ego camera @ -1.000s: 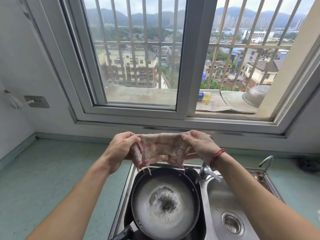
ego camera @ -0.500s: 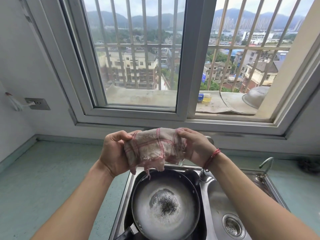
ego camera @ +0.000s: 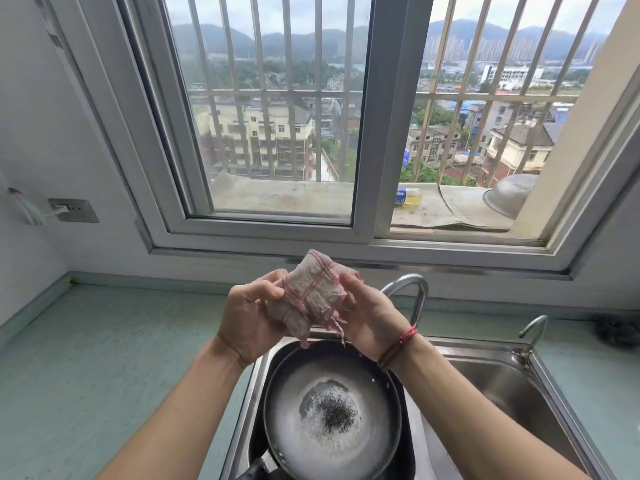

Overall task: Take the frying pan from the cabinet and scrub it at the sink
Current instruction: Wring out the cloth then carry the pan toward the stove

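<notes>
Sitting in the left basin of the sink (ego camera: pixel 502 389), the frying pan (ego camera: pixel 332 410) is clearly out of the cabinet, so the fetching part is judged done. Its floor is covered with pale suds around a dark speckled patch at the centre, so washing is judged under way, not finished.

Just above the pan's far rim, a bunched checked cloth (ego camera: pixel 313 296) is gripped by 2 hands. The left hand (ego camera: pixel 249 317) is curled round its left side, thumb on top. The right hand (ego camera: pixel 370 317) is closed on its right edge. The pan is not touched by the cloth; frayed threads are seen dangling towards it. More scrubbing and a rinse are judged left to do.

The spout of the tap (ego camera: pixel 412 292) is hidden behind the right hand, so running water cannot be confirmed. The pan's handle is cut off at the bottom edge, and the cabinet is nowhere in view. Whether the cloth is being wrung or folded cannot be told. A dark object (ego camera: pixel 616 332) at the far right of the worktop (ego camera: pixel 104 358) is too blurred to be named.
</notes>
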`<state>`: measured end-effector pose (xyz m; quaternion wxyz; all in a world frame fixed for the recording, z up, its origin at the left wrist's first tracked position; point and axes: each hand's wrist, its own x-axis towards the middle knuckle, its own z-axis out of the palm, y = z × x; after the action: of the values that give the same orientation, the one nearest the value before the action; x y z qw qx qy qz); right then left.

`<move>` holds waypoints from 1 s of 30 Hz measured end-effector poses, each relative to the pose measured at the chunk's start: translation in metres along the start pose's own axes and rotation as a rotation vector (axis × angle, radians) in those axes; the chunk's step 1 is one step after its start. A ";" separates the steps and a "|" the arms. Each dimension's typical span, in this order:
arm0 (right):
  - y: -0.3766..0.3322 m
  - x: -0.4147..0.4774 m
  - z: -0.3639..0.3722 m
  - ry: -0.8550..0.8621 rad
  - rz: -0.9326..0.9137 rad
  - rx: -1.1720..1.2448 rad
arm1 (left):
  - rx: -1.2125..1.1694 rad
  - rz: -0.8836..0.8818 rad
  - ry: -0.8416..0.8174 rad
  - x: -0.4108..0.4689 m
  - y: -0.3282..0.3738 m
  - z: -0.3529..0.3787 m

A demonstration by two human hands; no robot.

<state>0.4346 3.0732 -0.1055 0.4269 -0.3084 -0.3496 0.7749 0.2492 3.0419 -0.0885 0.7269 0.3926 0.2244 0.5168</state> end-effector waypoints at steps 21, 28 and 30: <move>-0.041 0.006 -0.038 0.176 -0.088 -0.899 | 0.859 0.089 0.419 0.018 -0.019 0.016; -0.024 0.010 -0.046 0.126 -0.227 -1.273 | 1.256 0.033 0.485 0.016 -0.039 0.003; -0.015 0.015 -0.051 0.039 -0.154 -1.000 | 0.938 -0.054 0.503 0.014 -0.045 0.000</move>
<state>0.4742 3.1059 -0.1248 0.2891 -0.4629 -0.6917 0.4730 0.2807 3.0479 -0.1236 0.4100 0.5336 0.6089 0.4201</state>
